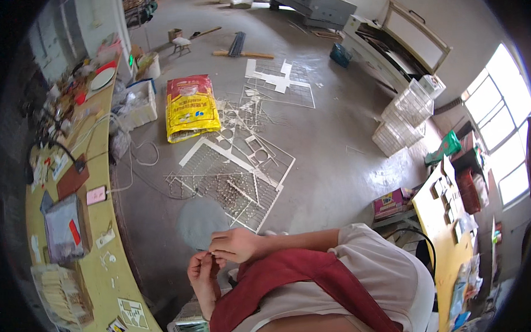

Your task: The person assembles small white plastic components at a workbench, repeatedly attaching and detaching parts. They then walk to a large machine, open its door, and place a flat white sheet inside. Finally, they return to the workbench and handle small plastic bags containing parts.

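Note:
My left hand [204, 274] and my right hand [238, 245] meet in front of my body, fingertips pinched together. Whatever they hold between them is too small to make out. Just beyond them is a round grey stool top [198, 222], partly covered by my right hand. On the floor past it lie white cut-out sheet frames [218, 145] with grids and round openings, strewn with small pieces. A red and yellow bag [192, 107] lies at the far side of these frames.
A long yellow workbench [118, 270] on my left carries a phone [96, 195], a clear bag [66, 228] and a basket of strips [62, 296]. White wire baskets [405, 117] stand to the right, near a wooden table [437, 218]. Grey machines [312, 9] stand at the back.

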The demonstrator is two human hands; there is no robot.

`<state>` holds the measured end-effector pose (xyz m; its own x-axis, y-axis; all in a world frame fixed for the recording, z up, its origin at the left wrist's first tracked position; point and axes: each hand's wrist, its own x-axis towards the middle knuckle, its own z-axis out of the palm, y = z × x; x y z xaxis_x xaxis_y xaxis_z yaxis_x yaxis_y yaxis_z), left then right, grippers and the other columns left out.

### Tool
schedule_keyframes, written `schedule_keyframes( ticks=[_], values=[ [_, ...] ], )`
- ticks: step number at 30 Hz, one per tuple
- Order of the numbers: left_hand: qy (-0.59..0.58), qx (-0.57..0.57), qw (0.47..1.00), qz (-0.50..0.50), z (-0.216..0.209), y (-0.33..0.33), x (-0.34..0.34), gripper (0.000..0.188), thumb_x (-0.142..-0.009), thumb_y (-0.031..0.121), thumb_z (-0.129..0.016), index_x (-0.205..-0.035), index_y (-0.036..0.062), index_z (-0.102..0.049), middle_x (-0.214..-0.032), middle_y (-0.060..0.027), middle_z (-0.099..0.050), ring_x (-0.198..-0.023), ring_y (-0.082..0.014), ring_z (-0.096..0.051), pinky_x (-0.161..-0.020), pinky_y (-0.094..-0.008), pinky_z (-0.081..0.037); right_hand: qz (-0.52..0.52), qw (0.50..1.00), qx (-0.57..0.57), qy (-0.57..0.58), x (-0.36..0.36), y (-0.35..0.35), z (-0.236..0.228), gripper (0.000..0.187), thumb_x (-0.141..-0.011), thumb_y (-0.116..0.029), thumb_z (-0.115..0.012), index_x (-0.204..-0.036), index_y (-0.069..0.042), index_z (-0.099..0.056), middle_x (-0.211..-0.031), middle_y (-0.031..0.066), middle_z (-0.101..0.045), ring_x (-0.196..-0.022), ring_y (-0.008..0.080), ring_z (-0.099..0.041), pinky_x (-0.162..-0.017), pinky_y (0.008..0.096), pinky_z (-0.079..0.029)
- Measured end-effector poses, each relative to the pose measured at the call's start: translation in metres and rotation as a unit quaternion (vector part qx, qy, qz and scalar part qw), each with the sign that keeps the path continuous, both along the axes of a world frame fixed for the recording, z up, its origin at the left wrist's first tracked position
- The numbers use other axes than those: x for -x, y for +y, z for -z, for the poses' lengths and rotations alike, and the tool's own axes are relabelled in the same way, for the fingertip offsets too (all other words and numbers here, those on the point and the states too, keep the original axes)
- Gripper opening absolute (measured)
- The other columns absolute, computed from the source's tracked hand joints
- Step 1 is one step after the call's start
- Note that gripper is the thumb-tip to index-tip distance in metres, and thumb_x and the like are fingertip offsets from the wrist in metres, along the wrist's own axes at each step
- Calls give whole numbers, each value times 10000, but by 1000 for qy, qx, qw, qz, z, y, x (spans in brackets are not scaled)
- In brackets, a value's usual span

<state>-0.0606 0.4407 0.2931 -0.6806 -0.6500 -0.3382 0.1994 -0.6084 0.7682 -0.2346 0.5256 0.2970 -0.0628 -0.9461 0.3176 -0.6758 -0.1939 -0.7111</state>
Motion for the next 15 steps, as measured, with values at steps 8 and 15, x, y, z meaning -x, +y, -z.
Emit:
schedule_keyframes(
  ticks=[8, 15],
  values=[
    [-21, 3, 976, 218, 1, 102, 216, 154, -1072, 156, -575, -1129, 34, -651, -1025, -70, -720, -899, -172, -718, -837, -333, -599, 210, 976, 28, -50, 165, 165, -8, 142, -918, -114, -699, -1058, -100, -677, -948, 110, -649, -803, 367, -679, -658, 444, -554],
    [-35, -63, 954, 292, -11, 244, 443, 263, -1066, 258, -597, -1184, 29, -644, -1116, -76, -698, -1045, -176, -693, -929, -354, -565, 333, 940, 71, 27, 364, 309, -14, 151, -884, -41, -709, -1029, -82, -691, -891, 103, -662, -753, 329, -696, -611, 421, -564]
  ],
)
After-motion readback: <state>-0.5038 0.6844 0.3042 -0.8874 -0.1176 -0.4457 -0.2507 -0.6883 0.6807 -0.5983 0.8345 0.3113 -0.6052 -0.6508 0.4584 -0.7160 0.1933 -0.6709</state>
